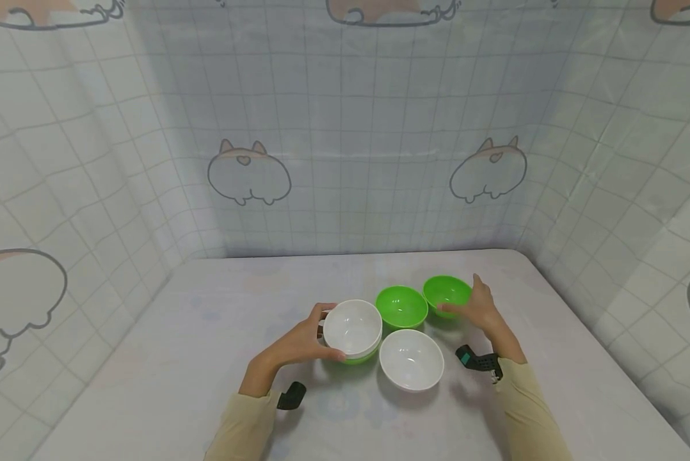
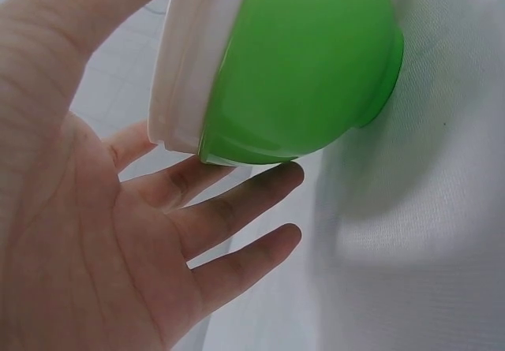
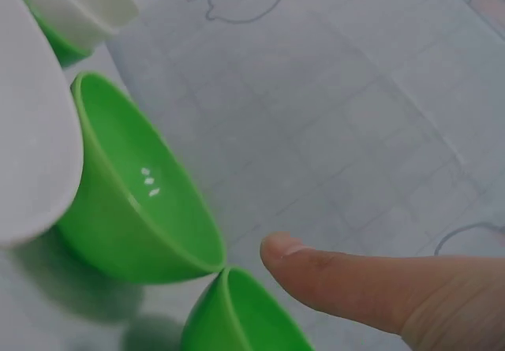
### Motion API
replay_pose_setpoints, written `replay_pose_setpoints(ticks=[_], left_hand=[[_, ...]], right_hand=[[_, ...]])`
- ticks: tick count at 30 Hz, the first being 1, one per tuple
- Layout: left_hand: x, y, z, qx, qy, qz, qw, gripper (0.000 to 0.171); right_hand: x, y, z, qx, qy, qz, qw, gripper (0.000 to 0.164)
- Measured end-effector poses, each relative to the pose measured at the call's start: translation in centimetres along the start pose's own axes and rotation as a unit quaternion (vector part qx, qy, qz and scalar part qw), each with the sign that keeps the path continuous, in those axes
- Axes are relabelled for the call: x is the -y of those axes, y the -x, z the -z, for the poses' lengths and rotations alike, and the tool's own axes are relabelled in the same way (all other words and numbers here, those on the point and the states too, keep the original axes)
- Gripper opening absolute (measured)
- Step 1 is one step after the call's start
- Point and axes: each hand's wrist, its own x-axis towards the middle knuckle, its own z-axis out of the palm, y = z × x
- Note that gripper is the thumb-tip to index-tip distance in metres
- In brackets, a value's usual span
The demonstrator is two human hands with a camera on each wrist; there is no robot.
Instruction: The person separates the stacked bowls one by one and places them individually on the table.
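In the head view my left hand (image 1: 307, 336) curves round a white bowl (image 1: 353, 328), thumb at the near side and fingers at the far left. That white bowl sits inside a green bowl (image 2: 308, 67), whose foot meets the table in the left wrist view. Over at the right, my right hand (image 1: 476, 310) has its fingers spread beside another green bowl (image 1: 445, 291). Its thumb (image 3: 339, 276) stretches above that bowl's rim in the right wrist view. Between the hands are a third green bowl (image 1: 401, 307) and a second white bowl (image 1: 411, 360), both upright.
A pale cloth covers the table (image 1: 218, 333). Gridded curtains with cartoon animals hang behind it (image 1: 345, 205) and along both sides. The bowls stand close together, with rims nearly touching. Dark straps with small devices (image 1: 479, 360) are on both wrists.
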Motion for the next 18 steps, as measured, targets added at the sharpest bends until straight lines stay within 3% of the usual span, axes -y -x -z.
replay_pose_setpoints(ticks=[12,18], left_hand=[[0.0,0.0,0.0,0.003,-0.010,-0.006,0.9999,0.103],[0.2,0.0,0.1,0.003,-0.028,-0.017,0.9995,0.104]], right_hand=[[4.6,1.9,-1.0,-0.004,-0.033,0.105,0.994,0.108],[6.8,3.1,-2.9,0.030,-0.029,0.146,0.988,0.107]])
